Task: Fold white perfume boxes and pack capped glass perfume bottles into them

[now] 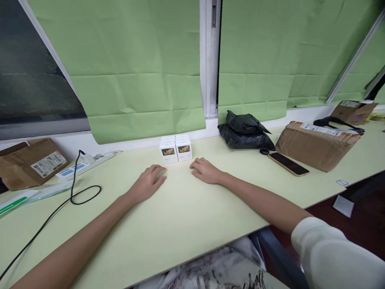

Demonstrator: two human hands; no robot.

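Several small white boxes stand grouped in two rows on the pale table, near the wall. The front ones carry a dark picture with a yellow shape. My left hand rests on the tabletop to the left of the boxes and nearer to me, thumb apart from the fingers, holding nothing. Just right of the boxes and a little in front of them lies my right hand, its fingers loosely curved and thumb apart, with nothing in it. Neither hand appears to touch the boxes.
On the left are a brown carton, a white power strip and a black cable. To the right lie a black plastic bag, a phone, a small round black object and a taped cardboard box.
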